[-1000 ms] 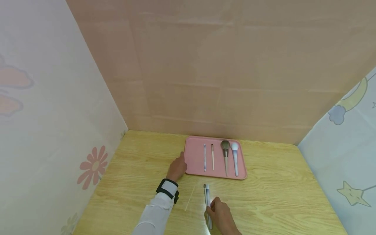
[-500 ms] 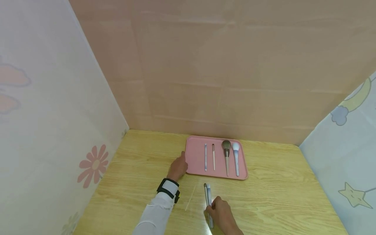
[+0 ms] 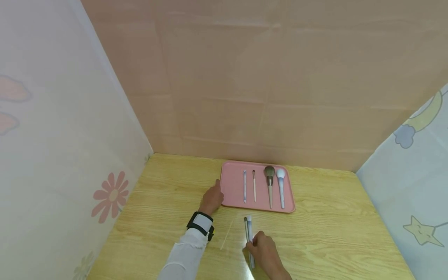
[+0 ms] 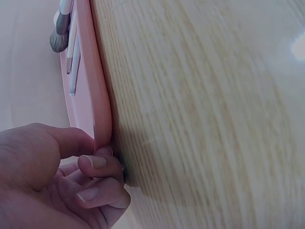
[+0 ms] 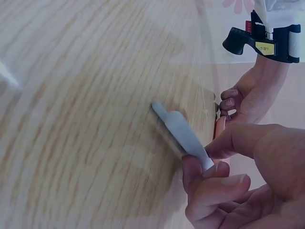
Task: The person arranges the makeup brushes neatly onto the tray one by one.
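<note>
At the near left corner of the pink tray (image 3: 231, 186), my left hand (image 3: 211, 197) pinches the rim between thumb and fingers; the left wrist view shows this grip on the tray edge (image 4: 101, 105) closely. On the tray lie a thin pale double-ended brush (image 3: 245, 186), a thin dark-tipped brush (image 3: 254, 186), a big dark makeup brush (image 3: 270, 177) and a big white-headed brush (image 3: 281, 182). In front of the tray, my right hand (image 3: 265, 251) pinches two makeup brushes side by side, one white-tipped (image 3: 249, 224), one dark-tipped (image 3: 246, 222). Their handles (image 5: 183, 133) show in the right wrist view.
The wood-grain table (image 3: 325, 225) meets a tan backdrop (image 3: 217, 97) just behind the tray. Printed white panels stand at left (image 3: 70, 155) and right (image 3: 420, 186). A thin pale line (image 3: 226, 235) lies on the table between the hands.
The two brushes in my right hand have shifted slightly forward, toward the tray. My left hand keeps its hold on the tray rim. The head view has moved a little.
</note>
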Motion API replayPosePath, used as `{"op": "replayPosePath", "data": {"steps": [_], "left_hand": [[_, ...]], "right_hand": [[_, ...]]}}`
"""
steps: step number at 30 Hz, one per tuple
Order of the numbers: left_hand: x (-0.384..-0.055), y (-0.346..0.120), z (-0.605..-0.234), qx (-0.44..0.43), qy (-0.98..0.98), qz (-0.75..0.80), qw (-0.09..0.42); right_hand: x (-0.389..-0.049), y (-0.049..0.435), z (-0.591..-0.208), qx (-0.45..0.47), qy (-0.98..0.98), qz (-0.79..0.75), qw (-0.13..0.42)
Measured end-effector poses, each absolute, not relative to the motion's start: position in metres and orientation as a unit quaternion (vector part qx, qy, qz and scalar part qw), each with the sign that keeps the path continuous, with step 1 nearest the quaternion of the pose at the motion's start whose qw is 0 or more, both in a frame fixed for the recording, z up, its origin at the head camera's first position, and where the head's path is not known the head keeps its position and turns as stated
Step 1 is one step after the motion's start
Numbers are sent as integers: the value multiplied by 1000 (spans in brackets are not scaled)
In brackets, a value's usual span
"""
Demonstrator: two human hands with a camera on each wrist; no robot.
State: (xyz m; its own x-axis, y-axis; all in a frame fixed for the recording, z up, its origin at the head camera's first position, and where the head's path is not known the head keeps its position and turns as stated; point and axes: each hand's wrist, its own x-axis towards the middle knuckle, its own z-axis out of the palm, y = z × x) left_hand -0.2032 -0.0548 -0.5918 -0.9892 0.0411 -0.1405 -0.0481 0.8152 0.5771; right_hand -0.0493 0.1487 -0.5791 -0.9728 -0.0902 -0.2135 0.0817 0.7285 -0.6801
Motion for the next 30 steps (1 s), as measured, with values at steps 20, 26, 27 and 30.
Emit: {"op": "replayPosePath", "data": {"steps": [20,26,27,30], "left_hand": [[-192,-62,-580,-17,939,336,72],[-192,-64,-580,-19,935,349,67],[-191,-64,-580,-19,933,353,67],[-190,-64,-578,-24,927,368,69]], "right_hand": [[-53,149,-566,-8,920,-383,83],[-57,147,-563,-13,912,-401,92],[-58,146,-562,-14,911,-401,92],[-63,145,-561,-17,913,-399,90]]}}
